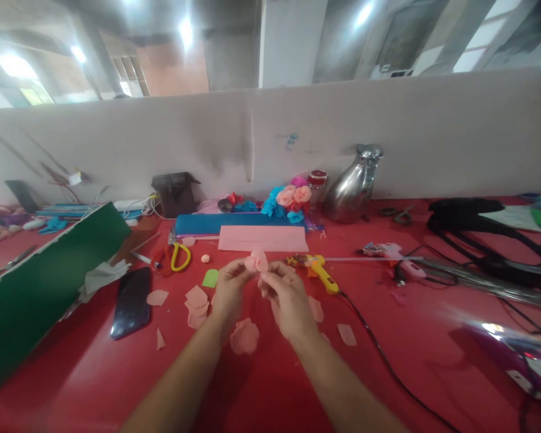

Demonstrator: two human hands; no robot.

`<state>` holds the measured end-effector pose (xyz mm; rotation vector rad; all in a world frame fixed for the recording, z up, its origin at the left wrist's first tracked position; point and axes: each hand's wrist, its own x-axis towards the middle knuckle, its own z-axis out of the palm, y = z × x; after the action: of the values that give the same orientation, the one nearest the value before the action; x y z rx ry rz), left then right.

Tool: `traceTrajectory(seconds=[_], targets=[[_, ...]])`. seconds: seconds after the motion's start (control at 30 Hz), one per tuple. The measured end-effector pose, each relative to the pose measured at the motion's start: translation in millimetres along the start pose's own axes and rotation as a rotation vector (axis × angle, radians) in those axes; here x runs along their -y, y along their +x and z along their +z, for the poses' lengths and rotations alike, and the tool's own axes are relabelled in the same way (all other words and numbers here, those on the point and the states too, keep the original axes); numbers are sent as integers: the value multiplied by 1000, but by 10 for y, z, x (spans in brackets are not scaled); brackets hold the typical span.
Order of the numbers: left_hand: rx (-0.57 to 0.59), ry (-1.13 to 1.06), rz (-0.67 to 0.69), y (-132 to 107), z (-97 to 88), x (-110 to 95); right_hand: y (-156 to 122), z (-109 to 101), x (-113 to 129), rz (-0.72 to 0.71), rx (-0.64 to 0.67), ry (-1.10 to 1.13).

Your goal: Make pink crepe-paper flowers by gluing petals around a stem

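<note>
Between my two hands, just above the red table (270, 397), is a small pink paper flower (256, 262). My left hand (231, 282) pinches it from the left side. The fingers of my right hand (283, 288) are closed on its right and lower edge. Cut pink paper petals (197, 300) lie in a pile left of my left wrist, and another stack of petals (245, 337) rests between my forearms. Just beyond my right hand lies a yellow hot glue gun (322, 275). A lime green petal-shaped piece (210, 278) sits beside my left hand.
Folded pink crepe paper (264, 239) lies ahead, with finished paper flowers (288, 201) behind it. Yellow-handled scissors (181, 257), a phone (131, 302) and a green board (54, 288) are on the left. A metal jug (354, 186), a pink glue gun (399, 258) and cables occupy the right.
</note>
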<state>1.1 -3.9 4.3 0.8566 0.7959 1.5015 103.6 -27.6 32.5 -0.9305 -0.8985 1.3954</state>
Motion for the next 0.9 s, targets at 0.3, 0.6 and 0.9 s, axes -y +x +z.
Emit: traceTrajectory(seconds=[0.3, 0.6, 0.9], targets=[[29, 10, -19, -2, 13, -44, -6, -8, 80, -67, -74, -73], [73, 46, -33, -3, -2, -29, -13, -12, 96, -108, -111, -157], [146, 73, -10, 15, -8, -72, -40, -11, 118, -129, -118, -229]])
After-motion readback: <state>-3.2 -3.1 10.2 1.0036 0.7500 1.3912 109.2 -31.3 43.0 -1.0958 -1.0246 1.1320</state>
